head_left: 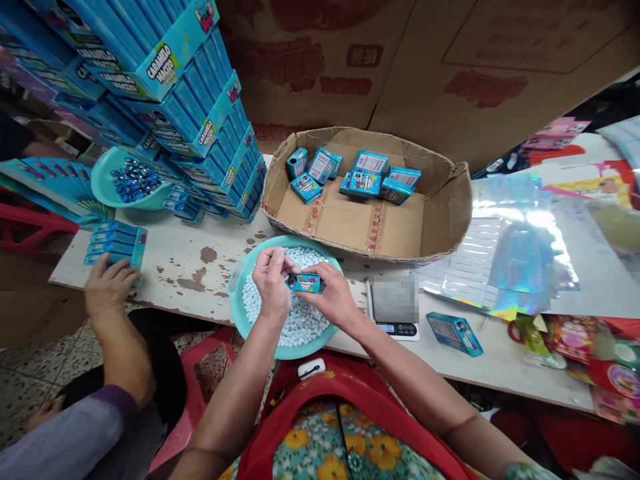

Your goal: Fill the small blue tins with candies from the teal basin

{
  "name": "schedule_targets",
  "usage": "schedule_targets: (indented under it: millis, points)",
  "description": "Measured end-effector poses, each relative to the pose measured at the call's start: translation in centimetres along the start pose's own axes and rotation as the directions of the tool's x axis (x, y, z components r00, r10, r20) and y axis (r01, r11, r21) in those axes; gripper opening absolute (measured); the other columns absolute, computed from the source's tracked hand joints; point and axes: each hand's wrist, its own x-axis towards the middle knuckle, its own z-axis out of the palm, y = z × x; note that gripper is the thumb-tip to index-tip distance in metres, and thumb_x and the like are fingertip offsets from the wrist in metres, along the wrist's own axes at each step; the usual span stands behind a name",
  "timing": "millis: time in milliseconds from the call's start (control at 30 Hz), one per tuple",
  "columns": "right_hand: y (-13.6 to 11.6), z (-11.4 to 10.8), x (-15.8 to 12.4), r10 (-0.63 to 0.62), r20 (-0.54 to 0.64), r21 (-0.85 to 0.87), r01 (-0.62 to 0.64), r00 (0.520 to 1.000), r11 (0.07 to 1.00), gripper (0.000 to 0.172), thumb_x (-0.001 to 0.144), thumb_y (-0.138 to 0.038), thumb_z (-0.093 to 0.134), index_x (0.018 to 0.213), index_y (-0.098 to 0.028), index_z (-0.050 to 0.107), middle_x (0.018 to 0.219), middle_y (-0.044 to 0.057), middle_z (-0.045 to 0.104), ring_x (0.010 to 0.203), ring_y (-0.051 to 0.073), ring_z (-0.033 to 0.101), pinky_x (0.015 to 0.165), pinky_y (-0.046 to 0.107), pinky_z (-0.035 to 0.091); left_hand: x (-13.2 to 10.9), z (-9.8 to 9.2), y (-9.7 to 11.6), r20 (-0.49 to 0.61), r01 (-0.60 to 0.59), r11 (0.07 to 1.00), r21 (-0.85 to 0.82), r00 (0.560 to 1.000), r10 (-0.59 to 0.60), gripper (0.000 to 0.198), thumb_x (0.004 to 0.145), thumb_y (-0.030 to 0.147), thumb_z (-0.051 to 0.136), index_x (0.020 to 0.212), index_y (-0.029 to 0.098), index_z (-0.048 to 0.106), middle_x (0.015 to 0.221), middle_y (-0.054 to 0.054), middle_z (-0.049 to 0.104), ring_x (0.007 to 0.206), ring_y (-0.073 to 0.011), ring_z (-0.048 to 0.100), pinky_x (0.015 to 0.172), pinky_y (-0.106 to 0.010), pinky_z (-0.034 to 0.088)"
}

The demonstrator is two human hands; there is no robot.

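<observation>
My right hand (333,291) is closed round a small blue candy box (307,283) printed "Caramelo Macizo". My left hand (271,280) is curled, its fingertips pressed together at the left end of that box. What those fingers pinch is hidden from view. Both hands are above a turquoise basin (239,313) filled with small pale-blue candies (305,328). Just right of the basin lies a digital scale (395,303), its top partly blurred. Another blue candy box (455,333) lies farther right on the table.
Behind the basin stands a low cardboard tray (345,223) with several blue boxes inside. Tall stacks of display cartons (200,127) rise at left, beside a basin of wrapped candies (105,183). A co-worker's hand (107,287) touches a row of boxes (117,241). Shiny film sheets (530,253) lie right.
</observation>
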Motion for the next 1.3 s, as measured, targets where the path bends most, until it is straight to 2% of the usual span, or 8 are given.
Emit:
schedule_targets:
  millis: [167, 300, 433, 600, 767, 900, 1067, 1300]
  points:
    - [0.9, 0.3, 0.4, 0.034, 0.026, 0.099, -0.036, 0.999, 0.994, 0.028, 0.067, -0.029, 0.076, 0.091, -0.023, 0.064, 0.088, 0.002, 0.065, 0.087, 0.021, 0.059, 0.080, 0.035, 0.045, 0.9, -0.8, 0.4, 0.193, 0.137, 0.990, -0.019, 0.972, -0.131, 0.023, 0.080, 0.043, 0.058, 0.081, 0.020, 0.054, 0.060, 0.003, 0.051, 0.040, -0.0076, 0.044, 0.043, -0.023, 0.039]
    - [1.4, -1.4, -0.6, 0.074, -0.016, 0.244, -0.068, 0.997, 0.967, 0.033, 0.068, -0.032, 0.076, 0.097, -0.023, 0.063, 0.095, 0.003, 0.064, 0.090, 0.020, 0.060, 0.083, 0.034, 0.046, 4.3, -4.2, -2.4, 0.033, -0.031, 0.961, 0.273, 0.999, 0.022, 0.025, 0.083, 0.045, 0.050, 0.080, 0.020, 0.054, 0.062, 0.001, 0.053, 0.048, -0.0106, 0.048, 0.051, -0.025, 0.043]
    - [1.6, -3.4, -1.6, 0.139, -0.055, 0.235, -0.122, 0.989, 0.964, 0.033, 0.070, -0.037, 0.074, 0.098, -0.024, 0.063, 0.097, 0.003, 0.063, 0.090, 0.020, 0.061, 0.082, 0.034, 0.047, 5.8, -6.1, -8.1, 0.244, -0.217, 0.487, 0.846, 0.970, 0.009, 0.024, 0.083, 0.039, 0.052, 0.092, 0.019, 0.062, 0.100, -0.009, 0.063, 0.102, -0.0235, 0.056, 0.093, -0.037, 0.042]
    - [1.9, -4.0, -1.7, 0.121, -0.086, 0.148, -0.107, 0.989, 0.983, 0.030, 0.072, -0.034, 0.073, 0.098, -0.024, 0.063, 0.096, 0.003, 0.063, 0.089, 0.019, 0.060, 0.081, 0.032, 0.046, 4.3, -5.2, -11.7, 0.351, -0.326, 0.157, 0.932, 0.920, -0.172, 0.033, 0.086, 0.046, 0.046, 0.099, 0.019, 0.061, 0.105, -0.012, 0.060, 0.104, -0.0266, 0.055, 0.091, -0.038, 0.041]
    - [2.3, -3.9, -1.8, 0.128, -0.079, 0.089, -0.121, 0.989, 0.989, 0.031, 0.071, -0.033, 0.074, 0.098, -0.023, 0.063, 0.091, 0.002, 0.062, 0.085, 0.018, 0.059, 0.077, 0.029, 0.045, 4.1, -6.0, -10.5, 0.101, -0.023, 0.472, 0.882, 0.985, -0.140, 0.027, 0.080, 0.042, 0.055, 0.067, 0.019, 0.054, 0.069, -0.004, 0.057, 0.070, -0.0185, 0.056, 0.066, -0.029, 0.042]
    - [1.9, -3.5, -1.5, 0.103, -0.030, 0.043, -0.102, 0.994, 0.994, 0.029, 0.071, -0.032, 0.073, 0.096, -0.022, 0.063, 0.089, 0.002, 0.062, 0.084, 0.019, 0.060, 0.075, 0.029, 0.046, 3.2, -5.5, -6.7, -0.084, 0.308, 0.890, 0.338, 0.951, -0.298, 0.031, 0.075, 0.044, 0.061, 0.068, 0.018, 0.047, 0.060, 0.003, 0.048, 0.042, -0.0073, 0.039, 0.041, -0.022, 0.028]
    - [0.2, -1.7, -0.4, -0.016, 0.068, -0.106, 0.023, 0.998, 0.994, 0.028, 0.072, -0.027, 0.072, 0.096, -0.020, 0.061, 0.092, 0.006, 0.064, 0.090, 0.022, 0.059, 0.079, 0.033, 0.045, 1.1, -2.7, -1.1, -0.017, 0.228, 0.968, -0.109, 0.973, -0.231, 0.025, 0.073, 0.035, 0.064, 0.075, 0.018, 0.045, 0.065, 0.004, 0.051, 0.044, -0.0067, 0.046, 0.040, -0.019, 0.033]
    - [-1.1, -0.5, 0.7, -0.055, 0.144, -0.210, 0.085, 0.988, 0.974, 0.030, 0.071, -0.029, 0.073, 0.097, -0.020, 0.062, 0.091, 0.005, 0.065, 0.091, 0.024, 0.058, 0.079, 0.035, 0.042, 1.0, -1.4, 0.1, -0.119, 0.039, 0.995, -0.097, 0.992, -0.050, 0.026, 0.078, 0.038, 0.060, 0.070, 0.017, 0.046, 0.066, 0.002, 0.055, 0.058, -0.0118, 0.059, 0.055, -0.024, 0.048]
